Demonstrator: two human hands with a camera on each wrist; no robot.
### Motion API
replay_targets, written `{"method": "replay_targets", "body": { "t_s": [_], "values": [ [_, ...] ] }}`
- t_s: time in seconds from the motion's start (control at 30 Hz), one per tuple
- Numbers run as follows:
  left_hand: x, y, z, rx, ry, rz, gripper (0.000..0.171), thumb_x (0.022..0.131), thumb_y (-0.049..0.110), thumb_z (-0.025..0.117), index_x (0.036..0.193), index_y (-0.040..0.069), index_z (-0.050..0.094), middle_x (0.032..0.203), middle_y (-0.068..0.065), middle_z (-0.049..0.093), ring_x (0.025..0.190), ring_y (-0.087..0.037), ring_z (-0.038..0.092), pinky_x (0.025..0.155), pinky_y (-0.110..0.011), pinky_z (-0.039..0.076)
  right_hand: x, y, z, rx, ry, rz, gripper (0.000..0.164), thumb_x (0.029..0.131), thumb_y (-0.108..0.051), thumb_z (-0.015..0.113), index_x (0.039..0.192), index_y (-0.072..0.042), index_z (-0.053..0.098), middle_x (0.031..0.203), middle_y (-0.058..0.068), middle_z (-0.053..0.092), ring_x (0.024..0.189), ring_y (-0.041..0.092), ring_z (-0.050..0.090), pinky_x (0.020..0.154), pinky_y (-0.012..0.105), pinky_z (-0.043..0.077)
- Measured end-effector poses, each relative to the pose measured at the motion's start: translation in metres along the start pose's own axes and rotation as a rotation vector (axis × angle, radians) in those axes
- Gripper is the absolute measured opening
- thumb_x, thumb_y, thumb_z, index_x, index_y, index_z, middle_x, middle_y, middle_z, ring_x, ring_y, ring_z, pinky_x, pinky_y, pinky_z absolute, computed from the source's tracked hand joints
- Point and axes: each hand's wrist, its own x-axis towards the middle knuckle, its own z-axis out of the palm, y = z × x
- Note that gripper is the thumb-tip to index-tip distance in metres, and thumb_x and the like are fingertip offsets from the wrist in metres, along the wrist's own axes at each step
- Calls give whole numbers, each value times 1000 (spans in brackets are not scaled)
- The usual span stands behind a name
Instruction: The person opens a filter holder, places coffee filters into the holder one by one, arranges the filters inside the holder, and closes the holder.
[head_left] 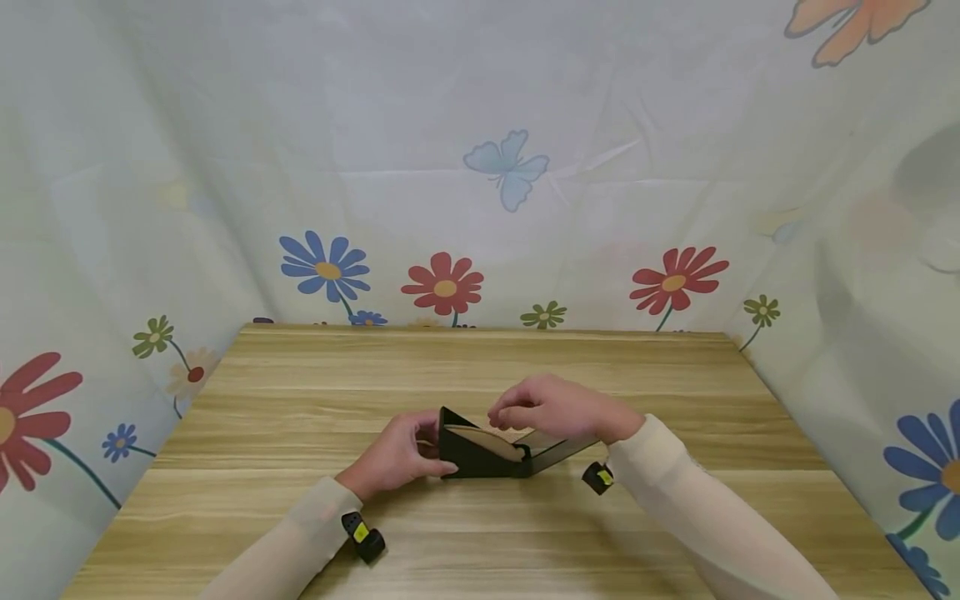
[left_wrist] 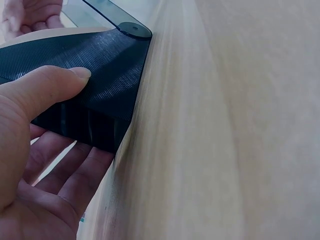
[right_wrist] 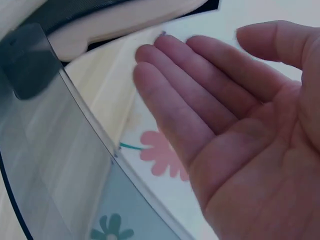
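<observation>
A black wedge-shaped case (head_left: 480,458) with a clear hinged lid (right_wrist: 55,145) rests on the table. The lid is swung back toward the right. Along the case's open top runs a tan edge (head_left: 480,437) of something inside; its kind is hidden. My left hand (head_left: 393,458) grips the case's left end, thumb (left_wrist: 60,85) against the ribbed near side and the other fingers curled round the end and underneath. Over the lid hovers my right hand (head_left: 555,406), holding nothing. Its fingers (right_wrist: 175,100) are loosely bent, palm showing in the right wrist view.
A wood-grain table (head_left: 337,367) lies beneath both hands. Behind it and at the sides hangs a pale cloth (head_left: 420,100) printed with flowers and a butterfly. Each sleeve has a small black wrist camera (head_left: 367,540) at its cuff.
</observation>
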Motion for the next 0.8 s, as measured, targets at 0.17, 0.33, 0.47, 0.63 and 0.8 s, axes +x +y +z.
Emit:
{"method": "replay_targets", "body": {
  "t_s": [0.17, 0.33, 0.47, 0.63, 0.8],
  "values": [
    [0, 1, 0, 9, 1, -2, 32, 78, 23, 91, 100, 23, 68, 100, 4, 70, 95, -15, 67, 88, -25, 57, -17, 5, -15, -30, 171, -42, 33, 102, -37, 64, 125, -15, 73, 119, 0, 75, 108, 16, 70, 93, 36, 57],
    [-1, 1, 0, 13, 1, 0, 31, 77, 22, 92, 95, 21, 66, 99, 3, 69, 94, -15, 67, 87, -24, 57, -34, 16, -25, -31, 305, -77, 36, 93, -34, 76, 122, -13, 73, 117, 2, 75, 107, 18, 70, 94, 39, 57],
    [-2, 2, 0, 6, 0, -8, 33, 77, 22, 92, 98, 23, 67, 99, 4, 69, 94, -15, 67, 88, -24, 57, -49, 29, -28, -75, 385, -87, 38, 86, -34, 84, 119, -17, 75, 118, -2, 75, 111, 19, 69, 99, 47, 54],
    [-2, 4, 0, 3, 0, -8, 32, 78, 21, 91, 101, 23, 68, 101, 4, 70, 95, -16, 67, 88, -24, 56, -67, 46, -26, -87, 391, -85, 50, 78, -38, 89, 122, -21, 72, 123, -6, 73, 116, 19, 67, 105, 50, 50],
    [-2, 4, 0, 0, -4, -17, 35, 78, 22, 91, 105, 25, 69, 104, 5, 70, 97, -16, 67, 89, -26, 57, -82, 63, -19, -63, 409, -84, 58, 77, -38, 90, 127, -21, 69, 128, -6, 71, 118, 15, 65, 104, 41, 52]
  ]
}}
